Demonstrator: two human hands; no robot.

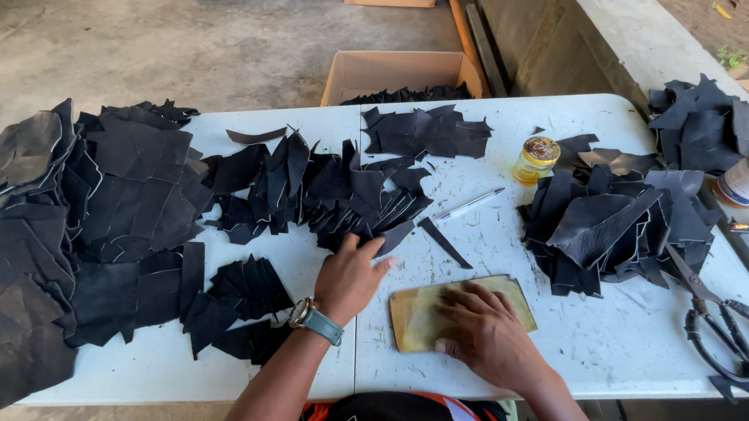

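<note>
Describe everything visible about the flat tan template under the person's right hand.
The flat tan template is a thin, stiff-looking sheet, like card or worn board, yellowish brown with scuffed pale streaks. Its corners are rounded and its shape is roughly a skewed rectangle. It lies flat on the white plastic table, near the front edge, tilted slightly up toward the right. The right hand presses down on it with spread fingers, covering its middle. The left hand is apart from it, reaching toward the black leather pieces.
</note>
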